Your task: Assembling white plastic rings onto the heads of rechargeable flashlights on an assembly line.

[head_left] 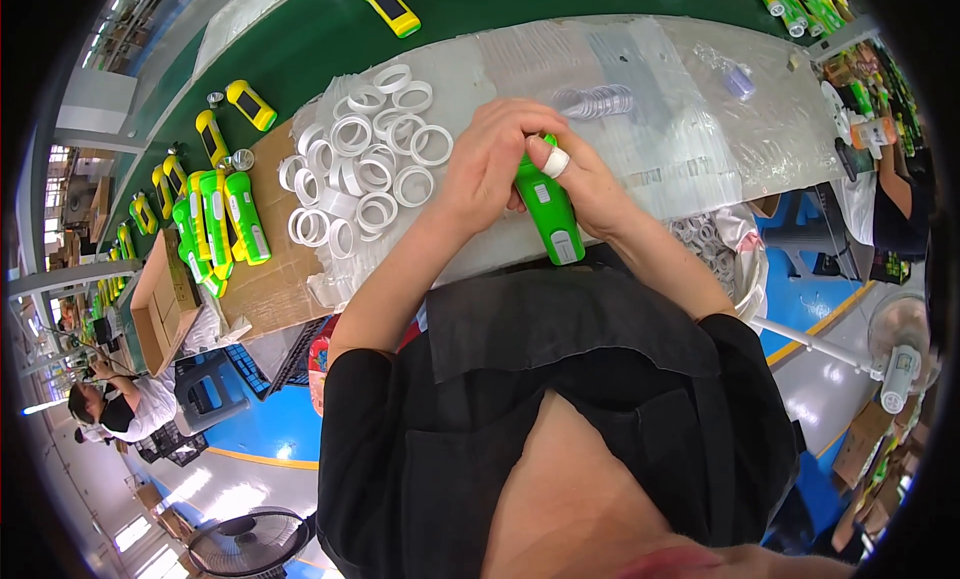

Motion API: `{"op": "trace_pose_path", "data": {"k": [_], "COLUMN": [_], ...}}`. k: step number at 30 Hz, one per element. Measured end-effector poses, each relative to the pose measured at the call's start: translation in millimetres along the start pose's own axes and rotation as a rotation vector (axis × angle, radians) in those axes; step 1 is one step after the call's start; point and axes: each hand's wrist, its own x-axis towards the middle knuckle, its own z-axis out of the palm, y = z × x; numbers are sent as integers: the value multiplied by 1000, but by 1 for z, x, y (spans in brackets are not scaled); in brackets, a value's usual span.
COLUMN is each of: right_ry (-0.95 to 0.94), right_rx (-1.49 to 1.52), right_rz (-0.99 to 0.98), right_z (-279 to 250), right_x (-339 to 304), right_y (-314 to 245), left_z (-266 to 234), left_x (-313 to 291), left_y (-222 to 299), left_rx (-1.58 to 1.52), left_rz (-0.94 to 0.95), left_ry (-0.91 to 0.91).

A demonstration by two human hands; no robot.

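Observation:
A green flashlight (549, 215) is between my hands above the near edge of the work table, its tail pointing toward me. My left hand (487, 159) wraps over its head end from the left. My right hand (590, 184) closes on it from the right, with white tape round one finger. The head of the flashlight is hidden under my fingers. Left of my hands lies a loose heap of white rings (375, 211). Just beyond my hands, a row of clear round discs (600, 102) leans on the plastic-covered table top (690, 144).
Several green-and-yellow flashlights (243, 217) lie on cardboard at the left, beside an open box (160, 304). Yellow flashlights (390, 7) rest on the green conveyor surface (460, 1). A bag of white rings (715, 244) hangs at right. Other people work on both sides.

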Motion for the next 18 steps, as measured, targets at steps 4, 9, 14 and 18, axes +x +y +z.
{"op": "trace_pose_path", "data": {"k": [4,9,14,18], "right_ry": [200,328,351,326], "right_rx": [51,120,104,91], "right_rz": [-50,-173,-183,-160], "right_z": [-8,-48,-63,-61], "right_x": [-9,-19,-36,-35], "right_y": [-5,-11,-14,-17], "left_z": [17,41,47,38], "left_x": [13,15,9,9], "left_y": [-9,-79,-109,-107], "left_rx": [180,302,554,481], "left_rz": [167,-197,-161,-153], "left_ry": [-16,31,-144,-145]}}
